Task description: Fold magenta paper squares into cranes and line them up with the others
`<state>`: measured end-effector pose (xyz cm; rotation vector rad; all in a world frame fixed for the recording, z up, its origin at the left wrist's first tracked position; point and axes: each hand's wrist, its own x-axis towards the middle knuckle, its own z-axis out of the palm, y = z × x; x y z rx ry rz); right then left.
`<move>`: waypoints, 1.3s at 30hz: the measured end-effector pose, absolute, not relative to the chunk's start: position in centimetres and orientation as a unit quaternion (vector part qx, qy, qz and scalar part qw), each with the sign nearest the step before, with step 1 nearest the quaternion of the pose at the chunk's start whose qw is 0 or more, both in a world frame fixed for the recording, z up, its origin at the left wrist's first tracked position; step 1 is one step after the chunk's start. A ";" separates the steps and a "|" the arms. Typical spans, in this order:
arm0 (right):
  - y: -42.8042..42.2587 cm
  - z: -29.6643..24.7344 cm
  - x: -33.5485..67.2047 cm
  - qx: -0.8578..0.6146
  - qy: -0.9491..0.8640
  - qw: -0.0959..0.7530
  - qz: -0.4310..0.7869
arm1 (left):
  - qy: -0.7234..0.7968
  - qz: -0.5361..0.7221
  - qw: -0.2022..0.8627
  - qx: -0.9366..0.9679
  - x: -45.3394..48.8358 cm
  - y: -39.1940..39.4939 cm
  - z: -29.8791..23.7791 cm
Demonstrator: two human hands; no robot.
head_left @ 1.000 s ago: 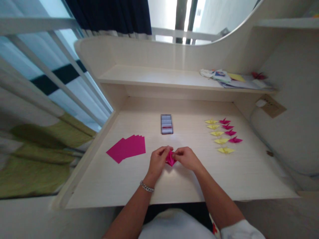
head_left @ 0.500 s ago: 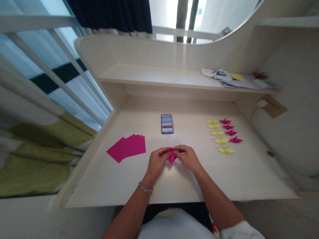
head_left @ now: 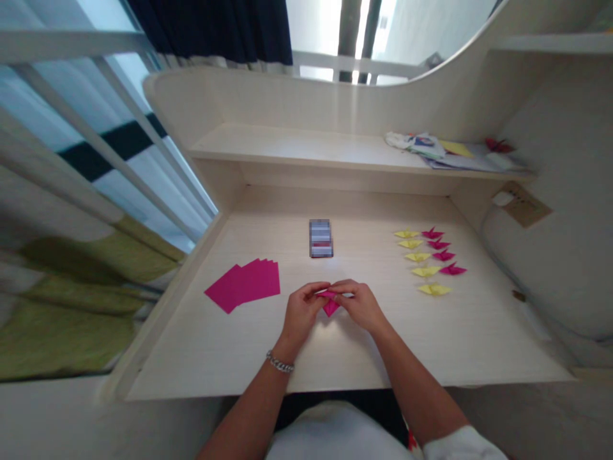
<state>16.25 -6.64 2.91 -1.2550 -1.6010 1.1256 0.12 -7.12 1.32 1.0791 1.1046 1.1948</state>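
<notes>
Between my two hands, low over the front middle of the desk, is a small folded piece of pink origami paper (head_left: 330, 308), its point toward me. My left hand (head_left: 302, 311) pinches its left side, and my right hand (head_left: 358, 303) pinches the right side. The fingertips nearly meet along its far edge and cover part of it. To the left lies a fanned stack of flat pink paper squares (head_left: 249, 283). At the right sit two columns of folded paper cranes, yellow cranes (head_left: 418, 257) and pink cranes (head_left: 444, 255).
A phone (head_left: 320, 238) with a blurred screen lies beyond my hands. Papers and a cloth-like bundle (head_left: 421, 144) rest on the raised shelf (head_left: 287, 144), near a dark red folded shape (head_left: 499, 145). On the right wall are a socket (head_left: 522, 203) and cable; white rails stand left.
My fingers have shifted slightly on the pink paper. Its far part now looks folded down into a flat edge, where before a raised middle fold showed.
</notes>
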 end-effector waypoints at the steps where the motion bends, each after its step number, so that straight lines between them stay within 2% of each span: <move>1: -6.6 2.9 16.2 -0.495 -0.630 0.398 0.447 | 0.465 0.508 0.563 0.457 0.1 -7.2 1.4; 7: -6.4 2.5 16.1 -0.507 -0.579 0.405 0.494 | 0.424 0.518 0.609 0.425 0.4 -7.6 1.9; 14: -6.0 2.2 15.7 -0.528 -0.518 0.441 0.508 | 0.389 0.558 0.673 0.291 0.9 -7.6 1.5; 28: -6.7 2.3 15.1 -0.588 -0.613 0.373 0.372 | 0.433 0.513 0.672 0.312 1.1 -7.8 1.5; 39: -7.0 3.5 15.1 -0.584 -0.624 0.368 0.368 | 0.414 0.528 0.680 0.295 1.0 -7.9 1.8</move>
